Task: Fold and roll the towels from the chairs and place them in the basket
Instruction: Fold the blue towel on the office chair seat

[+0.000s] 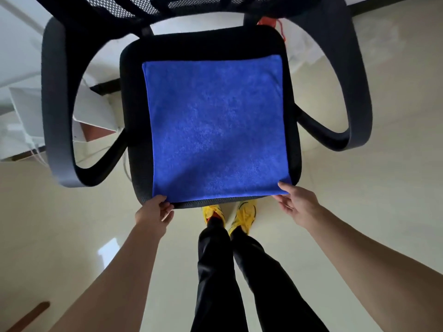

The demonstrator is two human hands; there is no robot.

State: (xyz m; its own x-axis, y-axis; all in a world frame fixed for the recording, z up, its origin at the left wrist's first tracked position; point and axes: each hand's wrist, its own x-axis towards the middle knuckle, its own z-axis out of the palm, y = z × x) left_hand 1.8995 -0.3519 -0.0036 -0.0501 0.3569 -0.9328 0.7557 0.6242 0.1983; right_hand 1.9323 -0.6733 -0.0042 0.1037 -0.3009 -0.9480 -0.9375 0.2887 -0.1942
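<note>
A blue towel (215, 128) lies spread flat and square on the black seat of an office chair (134, 68). My left hand (154, 213) pinches the towel's near left corner at the seat's front edge. My right hand (296, 203) pinches the near right corner, thumb on top of the cloth. The towel's far edge sits short of the backrest. No basket is in view.
The chair's grey armrests (56, 104) curve out on both sides of the seat. White boxes and paper (31, 111) sit on the floor to the left. My legs and yellow shoes (242, 215) stand just before the seat. Pale tiled floor (383, 188) surrounds the chair.
</note>
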